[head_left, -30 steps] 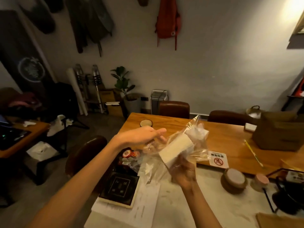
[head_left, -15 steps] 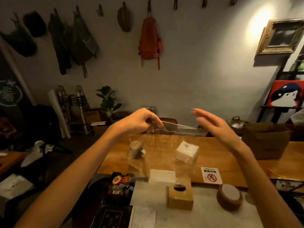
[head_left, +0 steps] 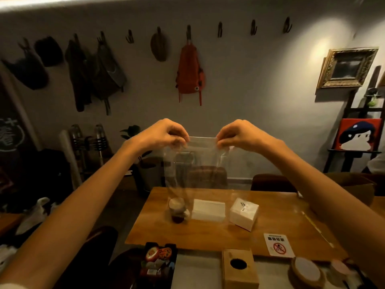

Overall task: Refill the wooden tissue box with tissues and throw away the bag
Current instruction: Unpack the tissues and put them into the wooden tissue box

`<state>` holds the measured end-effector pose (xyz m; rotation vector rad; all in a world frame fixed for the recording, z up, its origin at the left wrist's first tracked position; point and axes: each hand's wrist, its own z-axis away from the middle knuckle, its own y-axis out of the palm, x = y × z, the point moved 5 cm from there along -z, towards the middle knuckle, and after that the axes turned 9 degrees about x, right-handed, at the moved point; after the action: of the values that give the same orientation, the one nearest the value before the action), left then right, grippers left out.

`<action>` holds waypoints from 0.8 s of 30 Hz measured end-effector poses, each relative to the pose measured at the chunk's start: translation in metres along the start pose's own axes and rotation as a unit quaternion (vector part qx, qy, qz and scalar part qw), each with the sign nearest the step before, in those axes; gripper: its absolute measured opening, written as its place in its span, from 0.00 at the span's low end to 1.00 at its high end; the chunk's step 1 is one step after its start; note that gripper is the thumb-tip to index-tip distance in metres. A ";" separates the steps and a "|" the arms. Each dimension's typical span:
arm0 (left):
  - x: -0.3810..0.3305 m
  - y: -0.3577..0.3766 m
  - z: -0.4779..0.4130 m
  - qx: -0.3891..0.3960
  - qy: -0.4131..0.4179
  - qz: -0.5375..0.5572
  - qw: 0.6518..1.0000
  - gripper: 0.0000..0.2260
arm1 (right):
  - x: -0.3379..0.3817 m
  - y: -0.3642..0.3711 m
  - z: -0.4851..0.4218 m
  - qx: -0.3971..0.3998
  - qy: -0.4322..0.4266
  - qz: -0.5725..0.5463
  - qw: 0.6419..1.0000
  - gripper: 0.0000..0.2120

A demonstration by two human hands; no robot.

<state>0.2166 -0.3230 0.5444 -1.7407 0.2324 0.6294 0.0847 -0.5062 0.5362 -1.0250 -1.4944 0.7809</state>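
A clear plastic bag (head_left: 203, 163) hangs in front of me, stretched flat between both hands at its top edge. My left hand (head_left: 164, 133) pinches the bag's upper left corner and my right hand (head_left: 237, 133) pinches the upper right corner. Below, on the wooden table (head_left: 208, 232), lie two white tissue stacks: one (head_left: 208, 209) seen through the bag, the other (head_left: 243, 212) to its right. The wooden tissue box (head_left: 239, 268), with a round hole on top, stands at the near edge.
A small dark jar with a pale lid (head_left: 177, 211) stands left of the tissues. A no-smoking sign card (head_left: 278, 245) lies at the right. Round wooden coasters (head_left: 306, 272) sit beside the box, a tray of small packets (head_left: 158, 259) to its left. Chairs (head_left: 270, 182) line the far side.
The tissue block left the bag and lies on the table. My right hand rose and took the bag's top right corner. The view tilted upward.
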 end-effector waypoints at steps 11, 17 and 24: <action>0.036 -0.014 0.012 -0.054 -0.008 0.134 0.989 0.06 | -0.052 -0.033 0.044 0.036 0.056 -0.137 0.988 0.07; 0.033 0.000 0.018 0.017 0.008 0.194 0.981 0.10 | -0.055 -0.026 0.069 0.039 0.085 -0.184 0.978 0.11; 0.002 0.064 0.074 0.099 0.000 0.229 0.968 0.13 | -0.044 0.014 0.168 0.074 0.079 -0.254 0.961 0.15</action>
<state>0.1666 -0.2704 0.4789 -1.5005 0.6884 0.9064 -0.0776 -0.5302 0.4765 -0.5375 -1.4477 0.4231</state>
